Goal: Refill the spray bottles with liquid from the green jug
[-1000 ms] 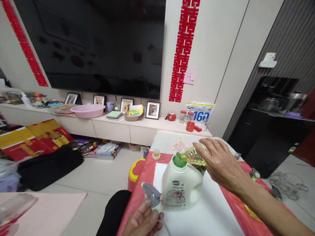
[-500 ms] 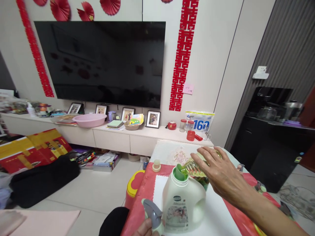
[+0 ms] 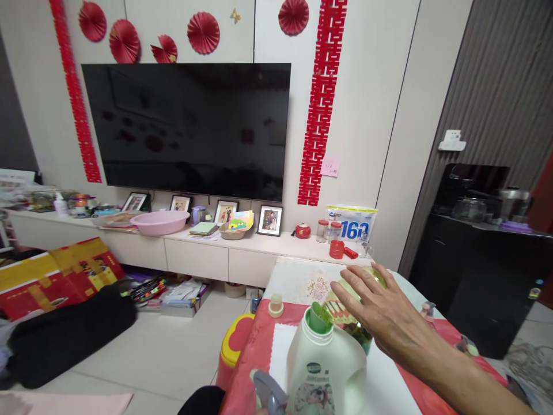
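Note:
A large pale green detergent jug (image 3: pixel 326 369) stands upright with its mouth uncapped. A green spout piece (image 3: pixel 319 318) sits in the mouth. Palm down, my right hand (image 3: pixel 380 300) is wrapped over a see-through bottle (image 3: pixel 339 311), tilted with its neck at the spout; yellow-green liquid shows there. The hand covers much of the bottle. At the bottom edge, a grey trigger spray head (image 3: pixel 270 392) is in my left hand (image 3: pixel 261 411), of which only a fingertip shows. A pale cap (image 3: pixel 275 306) rests on the table's left side.
A red and white cloth (image 3: pixel 246 374) covers the table, with white paper (image 3: pixel 283 340) under the jug. Behind the bottle stands a green-based container (image 3: pixel 365 340). A red and yellow stool (image 3: pixel 231 346) is left of the table. The low cabinet (image 3: pixel 203 262) runs behind.
The view has tilted up slightly, so things sit lower in the picture. My right hand still holds the tilted bottle at the spout. My left hand has mostly dropped out of view.

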The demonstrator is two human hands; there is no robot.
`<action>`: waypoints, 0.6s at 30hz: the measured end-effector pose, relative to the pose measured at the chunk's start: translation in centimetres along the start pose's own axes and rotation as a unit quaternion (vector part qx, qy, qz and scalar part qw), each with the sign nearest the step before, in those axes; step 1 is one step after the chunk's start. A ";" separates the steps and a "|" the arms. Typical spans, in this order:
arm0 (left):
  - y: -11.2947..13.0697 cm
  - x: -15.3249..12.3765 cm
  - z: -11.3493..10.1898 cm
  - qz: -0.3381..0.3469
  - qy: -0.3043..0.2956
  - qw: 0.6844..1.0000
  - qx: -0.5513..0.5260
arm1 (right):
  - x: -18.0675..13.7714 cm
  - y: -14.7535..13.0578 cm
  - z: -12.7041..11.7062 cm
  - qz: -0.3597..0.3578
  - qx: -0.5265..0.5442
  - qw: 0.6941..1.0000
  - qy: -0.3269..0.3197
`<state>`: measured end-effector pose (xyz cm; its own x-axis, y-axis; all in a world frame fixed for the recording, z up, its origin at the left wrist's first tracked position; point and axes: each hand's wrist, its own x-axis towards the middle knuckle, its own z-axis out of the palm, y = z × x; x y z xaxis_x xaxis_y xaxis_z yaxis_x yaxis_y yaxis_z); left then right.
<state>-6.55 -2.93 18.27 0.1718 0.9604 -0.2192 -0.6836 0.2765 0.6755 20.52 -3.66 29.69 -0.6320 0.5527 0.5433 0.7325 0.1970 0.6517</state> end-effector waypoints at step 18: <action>0.3 2.7 1.6 -0.016 -0.047 0.999 -0.010 | 1.3 0.1 -1.5 -0.021 -0.035 0.999 0.016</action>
<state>-5.17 -0.22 19.03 0.2584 0.9506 -0.1722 -0.6904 0.3064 0.6553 19.38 -4.09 31.23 -0.6703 0.5183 0.5312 0.6865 0.1613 0.7090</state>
